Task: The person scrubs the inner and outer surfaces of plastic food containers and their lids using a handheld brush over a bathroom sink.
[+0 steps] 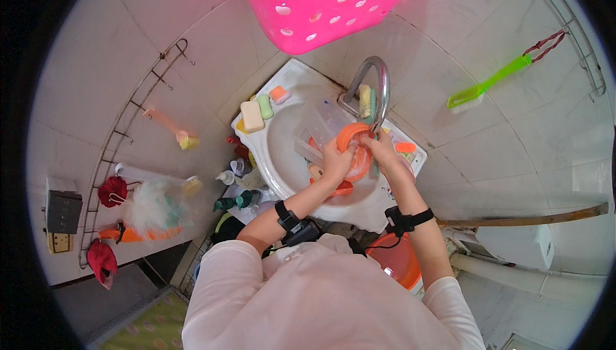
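Observation:
Both my hands are over the white sink (pixel 277 151), below the curved metal faucet (pixel 383 84). My left hand (pixel 337 162) grips the left side of an orange round plastic container (pixel 350 133); its exact kind is hard to tell. On the other side, my right hand (pixel 383 152) has its fingers bent at the container's edge, close under the spout. Clear plastic containers (pixel 324 119) lie in the basin beside it. Another orange piece (pixel 343 189) sits lower in the basin, partly behind my left wrist.
Bars of soap (pixel 252 116) rest on the sink's left corner; a sponge (pixel 366 102) stands behind the faucet. Above hangs a pink basket (pixel 333 10). A green brush (pixel 491 85) hangs right, a wire rack (pixel 122 133) left. An orange basin (pixel 401 261) is below.

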`<state>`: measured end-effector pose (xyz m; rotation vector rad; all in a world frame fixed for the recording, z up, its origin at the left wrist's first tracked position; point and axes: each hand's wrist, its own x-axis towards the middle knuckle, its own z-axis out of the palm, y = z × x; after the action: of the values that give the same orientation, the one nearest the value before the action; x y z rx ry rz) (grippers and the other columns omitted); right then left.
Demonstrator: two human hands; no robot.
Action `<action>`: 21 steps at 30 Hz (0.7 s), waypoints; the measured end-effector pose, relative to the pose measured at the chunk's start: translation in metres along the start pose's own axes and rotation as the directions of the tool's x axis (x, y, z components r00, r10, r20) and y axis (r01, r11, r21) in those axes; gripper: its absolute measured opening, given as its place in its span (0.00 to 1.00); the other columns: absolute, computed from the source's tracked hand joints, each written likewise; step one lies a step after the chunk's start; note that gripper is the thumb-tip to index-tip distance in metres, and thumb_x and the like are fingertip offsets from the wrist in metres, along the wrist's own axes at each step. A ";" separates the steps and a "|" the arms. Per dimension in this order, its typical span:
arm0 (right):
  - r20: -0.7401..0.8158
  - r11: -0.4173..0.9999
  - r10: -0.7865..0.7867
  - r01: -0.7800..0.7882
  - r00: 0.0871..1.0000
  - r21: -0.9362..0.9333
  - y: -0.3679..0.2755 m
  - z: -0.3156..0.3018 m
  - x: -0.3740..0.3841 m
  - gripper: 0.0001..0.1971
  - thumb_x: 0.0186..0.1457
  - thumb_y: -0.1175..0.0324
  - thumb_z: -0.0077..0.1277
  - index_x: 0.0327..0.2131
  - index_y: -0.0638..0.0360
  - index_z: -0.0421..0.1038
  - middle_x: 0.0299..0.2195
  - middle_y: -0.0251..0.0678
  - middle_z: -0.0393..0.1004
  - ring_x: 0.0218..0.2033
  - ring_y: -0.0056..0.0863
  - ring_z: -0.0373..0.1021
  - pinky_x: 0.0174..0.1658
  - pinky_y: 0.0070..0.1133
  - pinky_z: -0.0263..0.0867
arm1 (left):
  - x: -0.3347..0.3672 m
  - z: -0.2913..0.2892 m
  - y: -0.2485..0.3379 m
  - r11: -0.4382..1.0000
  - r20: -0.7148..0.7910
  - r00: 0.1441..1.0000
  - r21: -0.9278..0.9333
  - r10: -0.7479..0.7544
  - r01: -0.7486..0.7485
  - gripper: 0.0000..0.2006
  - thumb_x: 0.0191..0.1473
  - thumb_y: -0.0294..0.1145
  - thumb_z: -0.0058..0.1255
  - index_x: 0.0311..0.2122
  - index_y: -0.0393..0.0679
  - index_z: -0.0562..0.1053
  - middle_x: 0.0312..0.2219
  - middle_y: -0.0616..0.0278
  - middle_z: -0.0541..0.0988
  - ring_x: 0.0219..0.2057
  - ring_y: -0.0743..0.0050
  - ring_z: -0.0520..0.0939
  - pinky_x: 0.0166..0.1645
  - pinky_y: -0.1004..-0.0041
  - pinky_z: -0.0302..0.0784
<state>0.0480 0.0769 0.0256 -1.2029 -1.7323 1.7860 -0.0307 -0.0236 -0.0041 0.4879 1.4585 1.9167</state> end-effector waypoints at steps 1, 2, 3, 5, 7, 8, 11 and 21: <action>0.021 0.999 0.006 -0.007 1.000 0.042 -0.004 0.001 -0.003 0.25 0.42 0.67 0.55 0.45 0.66 0.62 0.37 0.41 0.71 0.37 0.28 0.70 0.41 0.23 0.65 | 0.000 0.000 0.007 0.996 0.007 0.996 0.025 -0.085 0.085 0.11 0.48 0.20 0.50 0.40 0.35 0.72 0.31 0.63 0.77 0.30 0.80 0.76 0.34 0.79 0.72; 0.017 0.999 0.005 -0.006 1.000 0.045 -0.005 -0.001 -0.003 0.25 0.42 0.67 0.55 0.45 0.66 0.62 0.37 0.41 0.71 0.37 0.28 0.70 0.41 0.23 0.65 | 0.000 0.000 0.011 0.985 0.013 0.986 0.052 -0.168 0.167 0.11 0.48 0.19 0.50 0.40 0.34 0.72 0.31 0.62 0.77 0.30 0.80 0.76 0.35 0.78 0.73; 0.027 1.000 0.020 -0.020 0.999 0.017 -0.007 -0.005 -0.002 0.25 0.42 0.67 0.55 0.45 0.66 0.63 0.38 0.41 0.71 0.37 0.28 0.70 0.41 0.23 0.66 | 0.002 0.001 0.012 0.985 0.017 0.986 0.054 -0.168 0.167 0.11 0.48 0.19 0.50 0.40 0.34 0.72 0.31 0.62 0.77 0.30 0.80 0.76 0.35 0.78 0.73; 0.038 0.999 0.034 -0.033 0.999 -0.011 -0.012 -0.005 -0.003 0.24 0.43 0.68 0.55 0.45 0.66 0.63 0.38 0.41 0.71 0.37 0.29 0.70 0.41 0.23 0.66 | 0.006 0.002 0.012 0.984 0.010 0.985 -0.029 -0.173 0.173 0.11 0.47 0.19 0.50 0.39 0.35 0.71 0.31 0.62 0.77 0.30 0.78 0.77 0.33 0.77 0.74; 0.017 0.993 0.086 -0.087 0.996 0.077 -0.022 -0.001 -0.008 0.21 0.44 0.68 0.55 0.43 0.64 0.64 0.35 0.38 0.71 0.32 0.24 0.69 0.35 0.20 0.66 | 0.012 -0.005 0.006 0.975 -0.009 0.977 -0.063 -0.213 0.212 0.12 0.46 0.19 0.51 0.40 0.35 0.71 0.31 0.61 0.77 0.30 0.76 0.77 0.34 0.76 0.74; 0.012 0.993 0.084 -0.085 0.996 0.079 -0.018 -0.005 -0.005 0.21 0.44 0.68 0.55 0.43 0.64 0.64 0.35 0.38 0.71 0.32 0.24 0.69 0.35 0.20 0.66 | 0.015 -0.006 0.004 0.963 -0.016 0.967 -0.096 -0.256 0.253 0.13 0.45 0.19 0.51 0.40 0.35 0.71 0.31 0.61 0.77 0.30 0.74 0.78 0.35 0.75 0.75; 0.067 0.988 0.056 -0.065 0.996 0.142 -0.006 -0.019 0.003 0.18 0.44 0.68 0.54 0.40 0.63 0.66 0.28 0.33 0.71 0.23 0.18 0.66 0.25 0.15 0.61 | 0.019 -0.006 0.015 0.944 -0.017 0.965 -0.215 -0.260 0.251 0.17 0.43 0.17 0.51 0.43 0.35 0.69 0.35 0.58 0.76 0.33 0.70 0.78 0.39 0.71 0.76; -0.034 0.989 0.067 -0.071 0.997 -0.127 0.012 -0.028 0.037 0.11 0.48 0.68 0.53 0.36 0.58 0.70 0.19 0.25 0.64 0.16 0.13 0.55 0.17 0.15 0.52 | 0.057 -0.043 0.025 0.901 0.095 0.962 -0.335 -0.258 0.275 0.25 0.39 0.11 0.41 0.47 0.39 0.64 0.38 0.56 0.73 0.38 0.64 0.76 0.44 0.67 0.74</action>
<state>0.0518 0.1204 0.0061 -1.3496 -1.8337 1.7082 -0.1055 -0.0174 0.0005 0.1590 1.0612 1.8686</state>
